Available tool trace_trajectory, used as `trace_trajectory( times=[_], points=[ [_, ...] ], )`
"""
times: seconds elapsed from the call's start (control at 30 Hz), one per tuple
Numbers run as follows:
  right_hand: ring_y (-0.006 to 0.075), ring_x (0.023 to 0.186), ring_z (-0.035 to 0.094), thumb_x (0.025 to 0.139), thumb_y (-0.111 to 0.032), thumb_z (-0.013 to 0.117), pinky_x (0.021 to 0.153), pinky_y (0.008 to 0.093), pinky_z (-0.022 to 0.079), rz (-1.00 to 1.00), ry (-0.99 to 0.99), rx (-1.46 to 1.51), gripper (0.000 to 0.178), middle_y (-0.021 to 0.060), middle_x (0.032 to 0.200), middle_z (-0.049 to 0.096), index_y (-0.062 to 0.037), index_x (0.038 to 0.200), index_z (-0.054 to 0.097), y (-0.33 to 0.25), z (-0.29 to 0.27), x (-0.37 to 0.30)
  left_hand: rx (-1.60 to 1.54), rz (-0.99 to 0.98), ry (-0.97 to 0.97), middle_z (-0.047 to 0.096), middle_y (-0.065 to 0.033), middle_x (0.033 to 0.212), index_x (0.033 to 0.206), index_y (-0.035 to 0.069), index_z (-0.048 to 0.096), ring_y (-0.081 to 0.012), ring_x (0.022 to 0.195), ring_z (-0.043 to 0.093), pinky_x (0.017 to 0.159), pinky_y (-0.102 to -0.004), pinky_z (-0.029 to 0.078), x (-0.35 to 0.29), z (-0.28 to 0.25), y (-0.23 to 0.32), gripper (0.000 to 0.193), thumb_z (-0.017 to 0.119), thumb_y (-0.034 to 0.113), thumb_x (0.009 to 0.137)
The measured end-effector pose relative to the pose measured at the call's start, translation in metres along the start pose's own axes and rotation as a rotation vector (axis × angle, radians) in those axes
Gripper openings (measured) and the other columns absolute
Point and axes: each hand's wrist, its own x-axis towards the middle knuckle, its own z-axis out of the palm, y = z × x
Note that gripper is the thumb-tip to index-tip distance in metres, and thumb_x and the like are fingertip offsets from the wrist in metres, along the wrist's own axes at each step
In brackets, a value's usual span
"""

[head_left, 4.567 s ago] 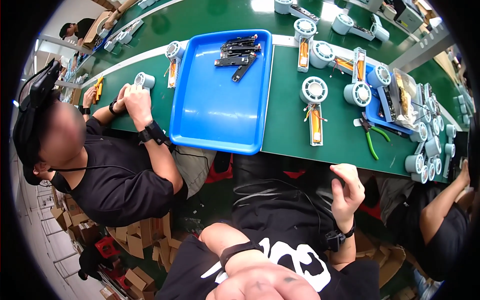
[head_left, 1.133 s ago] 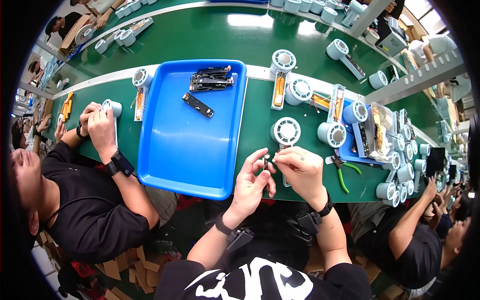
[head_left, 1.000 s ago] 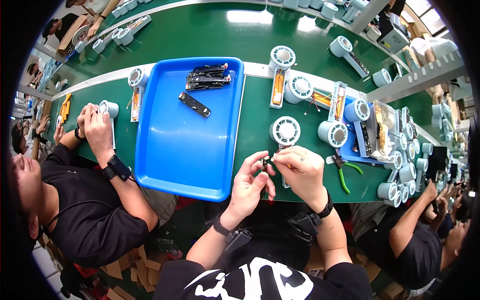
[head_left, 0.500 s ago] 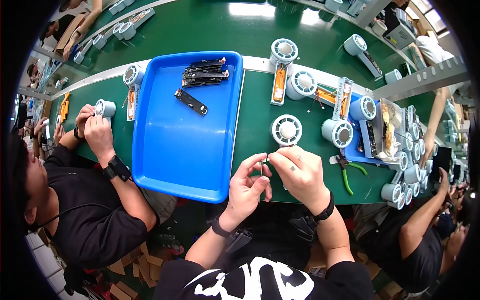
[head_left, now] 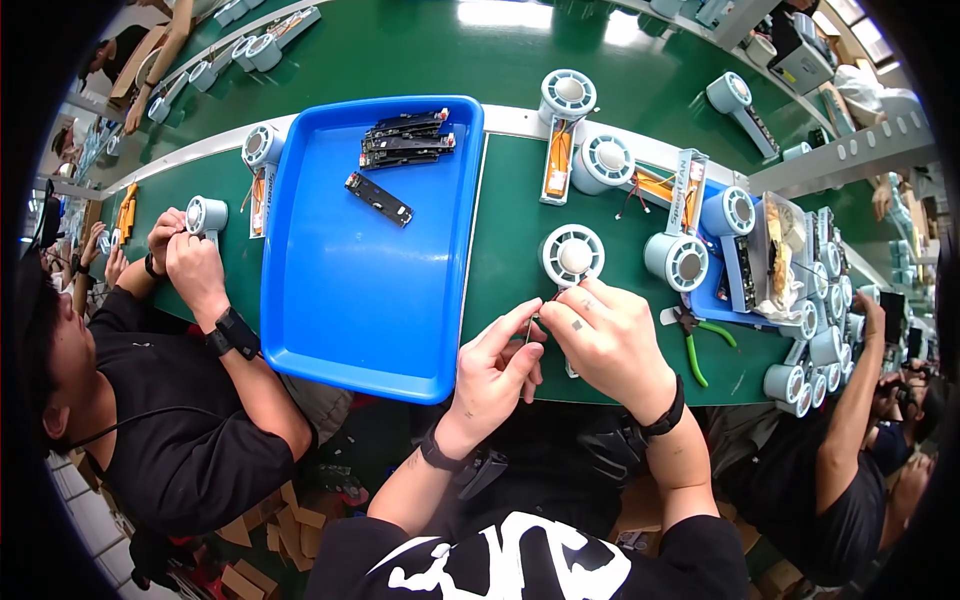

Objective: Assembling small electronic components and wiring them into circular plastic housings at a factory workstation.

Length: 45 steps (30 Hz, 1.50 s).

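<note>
My left hand [head_left: 494, 368] pinches a thin, narrow piece [head_left: 531, 327] seen almost edge-on; its kind is unclear. My right hand [head_left: 612, 335] meets it there, thumb and fingers pressed together, and what they grip is hidden under the knuckles. Just beyond my hands lies a pale blue handheld fan [head_left: 573, 256], its round head facing up and its handle covered by my right hand. To the left, a blue tray [head_left: 360, 310] holds black circuit boards [head_left: 379, 199], several stacked at its far end and one lying apart.
Green-handled pliers [head_left: 693, 345] lie right of my hands. Several opened fans with orange batteries [head_left: 557, 170] stand farther back. At right, a blue bin [head_left: 706, 295] and a heap of fans [head_left: 825, 345] crowd the bench. A co-worker [head_left: 180, 400] works close on the left.
My right hand has shifted slightly inward and its fingers now reach farther over the fan's handle. My left fingertips have risen a little toward it. The view has tilted slightly.
</note>
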Motion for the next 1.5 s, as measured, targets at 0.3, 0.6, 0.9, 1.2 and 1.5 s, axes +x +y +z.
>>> trace_trajectory(
  times=[0.3, 0.6, 0.9, 1.2, 1.5],
  points=[
    [0.0236, 0.076, 0.068, 0.073, -0.006, 0.078, 0.063, 0.035, 0.055, -0.05, -0.136, 0.152, 0.024, 0.0039, 0.086, 0.066, -0.0071, 0.094, 0.067, 0.015, -0.011, 0.009, -0.046, 0.028, -0.009, 0.068, -0.0134, 0.111, 0.146, 0.002, 0.056, -0.0126, 0.07, 0.068, 0.053, -0.0255, 0.059, 0.0, -0.001, -0.004, 0.042, 0.055, 0.0, 0.104],
    [0.0252, 0.077, 0.069, 0.077, -0.006, 0.08, 0.066, 0.0356, 0.056, -0.039, -0.172, 0.221, 0.018, 0.0053, 0.085, 0.068, -0.0065, 0.092, 0.069, 0.022, -0.011, 0.011, 0.001, 0.079, -0.037, 0.07, -0.0135, 0.108, 0.145, 0.001, 0.057, -0.0124, 0.069, 0.068, 0.054, -0.0256, 0.059, 0.002, -0.003, -0.006, 0.043, 0.055, -0.004, 0.103],
    [0.0275, 0.076, 0.07, 0.076, -0.004, 0.081, 0.065, 0.0361, 0.057, -0.022, -0.142, 0.269, 0.019, 0.0072, 0.085, 0.07, -0.0051, 0.093, 0.072, 0.021, -0.009, 0.01, 0.031, 0.073, -0.043, 0.071, -0.011, 0.107, 0.146, 0.004, 0.058, -0.0104, 0.066, 0.066, 0.053, -0.0248, 0.057, 0.003, -0.002, -0.003, 0.045, 0.059, -0.003, 0.102],
    [0.0215, 0.075, 0.069, 0.076, -0.005, 0.077, 0.059, 0.0328, 0.054, -0.088, 0.125, 0.108, 0.022, 0.0053, 0.089, 0.068, -0.0045, 0.098, 0.072, 0.004, 0.012, -0.014, 0.116, 0.155, 0.021, 0.066, -0.0117, 0.109, 0.143, 0.001, 0.053, -0.0111, 0.065, 0.065, 0.049, -0.0239, 0.054, -0.004, 0.011, -0.009, 0.04, 0.057, 0.0, 0.103],
    [0.0259, 0.076, 0.07, 0.079, 0.004, 0.077, 0.063, 0.0335, 0.056, 0.234, 0.476, 0.026, 0.027, 0.0097, 0.092, 0.07, -0.0028, 0.105, 0.073, -0.024, 0.009, -0.032, -0.005, 0.084, 0.063, 0.062, -0.0084, 0.1, 0.141, 0.001, 0.049, -0.0118, 0.07, 0.066, 0.053, -0.024, 0.055, -0.003, 0.011, -0.002, 0.039, 0.058, 0.006, 0.104]
  ],
)
